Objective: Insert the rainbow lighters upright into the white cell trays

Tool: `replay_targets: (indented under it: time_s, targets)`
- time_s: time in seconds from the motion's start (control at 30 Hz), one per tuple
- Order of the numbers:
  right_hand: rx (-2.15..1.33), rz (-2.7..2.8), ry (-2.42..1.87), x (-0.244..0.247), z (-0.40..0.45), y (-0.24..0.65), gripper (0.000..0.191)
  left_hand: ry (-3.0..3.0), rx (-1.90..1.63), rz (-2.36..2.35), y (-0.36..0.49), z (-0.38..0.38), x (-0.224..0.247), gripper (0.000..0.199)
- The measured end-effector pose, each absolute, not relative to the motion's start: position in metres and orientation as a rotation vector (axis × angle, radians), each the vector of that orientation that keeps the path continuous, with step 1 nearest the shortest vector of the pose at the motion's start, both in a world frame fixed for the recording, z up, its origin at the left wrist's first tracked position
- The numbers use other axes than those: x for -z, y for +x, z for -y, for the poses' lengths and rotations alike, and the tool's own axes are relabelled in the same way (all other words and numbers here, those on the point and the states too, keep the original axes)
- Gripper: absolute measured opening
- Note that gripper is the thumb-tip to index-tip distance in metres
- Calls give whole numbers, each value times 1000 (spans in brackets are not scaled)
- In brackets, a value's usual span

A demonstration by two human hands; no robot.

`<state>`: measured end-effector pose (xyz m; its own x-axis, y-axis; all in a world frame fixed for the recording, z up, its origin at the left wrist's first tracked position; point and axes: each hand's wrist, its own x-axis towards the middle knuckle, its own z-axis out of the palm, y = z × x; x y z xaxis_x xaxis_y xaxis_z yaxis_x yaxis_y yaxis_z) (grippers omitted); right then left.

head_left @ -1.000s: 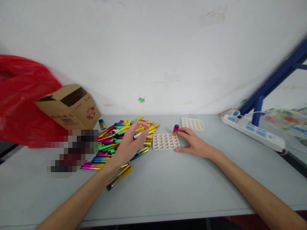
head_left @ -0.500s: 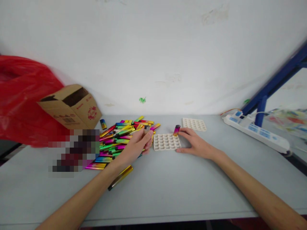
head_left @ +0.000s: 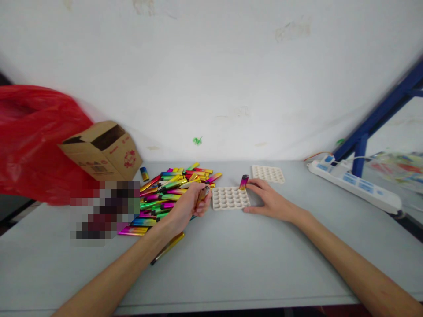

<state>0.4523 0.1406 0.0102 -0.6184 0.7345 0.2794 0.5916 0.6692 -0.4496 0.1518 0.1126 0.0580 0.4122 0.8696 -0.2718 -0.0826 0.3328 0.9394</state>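
Note:
My left hand (head_left: 195, 200) is closed around a lighter (head_left: 202, 196) at the right side of a pile of shiny coloured lighters (head_left: 172, 184). A white tray (head_left: 230, 198) with rows of round holes lies beside it on the table. One purple and orange lighter (head_left: 243, 182) stands upright in the tray's far right corner. My right hand (head_left: 266, 200) has its thumb and fingers apart at the tray's right edge, its fingertips near that standing lighter.
Behind my right hand lies a second white tray (head_left: 268, 174). A white power strip (head_left: 355, 182) is at the right. Left stand an open cardboard box (head_left: 107, 152) and a red plastic bag (head_left: 42, 145). One loose gold lighter (head_left: 168, 248) lies near my left forearm.
The lighter in my left hand has turned, so its metal end now shows above the fingers. My right hand keeps its place at the tray. The view has shifted slightly.

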Motion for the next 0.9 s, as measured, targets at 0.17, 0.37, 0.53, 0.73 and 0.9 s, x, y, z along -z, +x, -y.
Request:
replay_targets:
  time_s: [0.17,0.37,0.53,0.73,0.9]
  targets:
    - [-430,2453,-1046,-11,-140,452,75,982,-781,-958,153,-108,-64,28]
    - [-438,2441,-1028,-11,-140,452,73,999,-809,-984,155,-108,-62,31]
    - [-426,2427,-1031,-9,-139,451,72,1042,-843,-995,158,-111,-56,41]
    - [-416,2426,-1026,-9,-139,450,72,1238,-927,-929,164,-106,-61,32]
    - [-414,2423,-1010,-10,-140,449,74,1526,-959,-982,172,-110,-65,28]
